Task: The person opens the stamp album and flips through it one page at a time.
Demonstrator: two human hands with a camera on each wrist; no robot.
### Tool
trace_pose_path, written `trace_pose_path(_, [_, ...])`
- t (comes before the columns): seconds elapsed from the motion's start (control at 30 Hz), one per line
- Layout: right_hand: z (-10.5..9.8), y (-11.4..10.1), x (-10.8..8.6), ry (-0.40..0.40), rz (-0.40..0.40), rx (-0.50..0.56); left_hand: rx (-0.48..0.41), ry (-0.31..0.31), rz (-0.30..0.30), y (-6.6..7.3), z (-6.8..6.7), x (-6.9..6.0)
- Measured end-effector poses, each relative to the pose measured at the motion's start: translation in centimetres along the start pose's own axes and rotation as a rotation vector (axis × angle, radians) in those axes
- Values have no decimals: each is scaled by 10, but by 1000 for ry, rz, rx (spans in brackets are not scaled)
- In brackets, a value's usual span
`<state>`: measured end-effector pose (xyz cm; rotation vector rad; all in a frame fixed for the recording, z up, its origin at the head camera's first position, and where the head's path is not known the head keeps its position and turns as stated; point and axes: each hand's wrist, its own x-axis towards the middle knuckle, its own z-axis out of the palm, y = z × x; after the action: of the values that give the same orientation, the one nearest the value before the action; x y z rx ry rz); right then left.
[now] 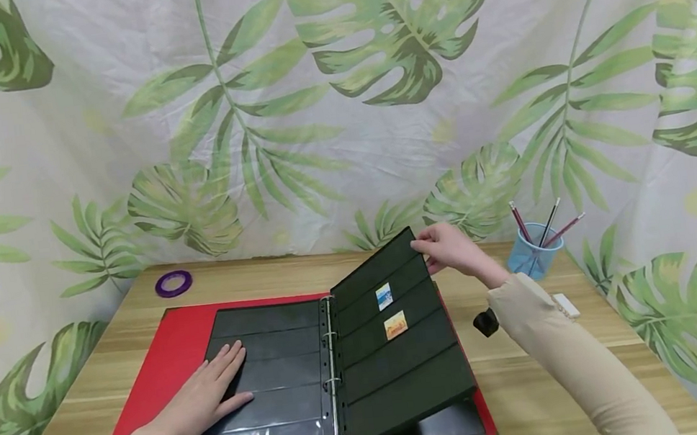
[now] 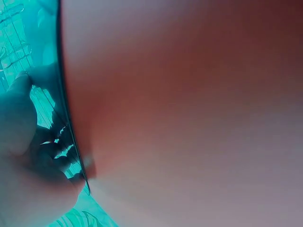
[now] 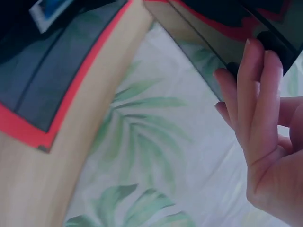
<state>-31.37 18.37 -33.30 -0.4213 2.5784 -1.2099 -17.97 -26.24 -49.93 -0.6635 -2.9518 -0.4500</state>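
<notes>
A red ring binder (image 1: pixel 161 342), a stamp album with black pocket pages, lies spread on the table. My left hand (image 1: pixel 203 395) rests with its fingers straight on the left page (image 1: pixel 275 368). With thumb and fingers, my right hand (image 1: pixel 453 248) pinches the upper outer corner of a black page (image 1: pixel 406 370), which stands lifted at a slant over the right cover. On this page sit a blue stamp (image 1: pixel 384 296) and an orange stamp (image 1: pixel 395 325). The right wrist view shows the right hand (image 3: pixel 265 123) at the page's edge. Blur covers most of the left wrist view.
Metal rings (image 1: pixel 332 381) run down the album's middle. A purple tape roll (image 1: pixel 173 284) lies at the back left. On the right are a blue pen cup (image 1: pixel 532 256) with pencils, a small black object (image 1: pixel 485 322) and a white block (image 1: pixel 566 305), partly behind the right sleeve.
</notes>
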Motion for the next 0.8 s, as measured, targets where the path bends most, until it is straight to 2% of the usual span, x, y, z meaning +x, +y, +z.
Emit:
trace_pose_path(0.2, [0,-25,9,-20,7,-2,17,3,7,0,1,0])
trace_pose_path(0.3, [0,-37,12,-46,13,17,20,-21,-7,0,-1,2])
trace_pose_path(0.5, [5,-56,20,-87,4,35,11,-65,10,8,-15,7])
trace_pose_path(0.6, [10,-63,23,-90,-8,54,25,-42,37,20,-26,15])
trace_pose_path(0.67, [13,-68,24,-84,-7,82,33,4,57,31,-35,23])
trace_pose_path(0.8, [21,-75,26,-73,-4,143,-21,76,76,63,-57,45])
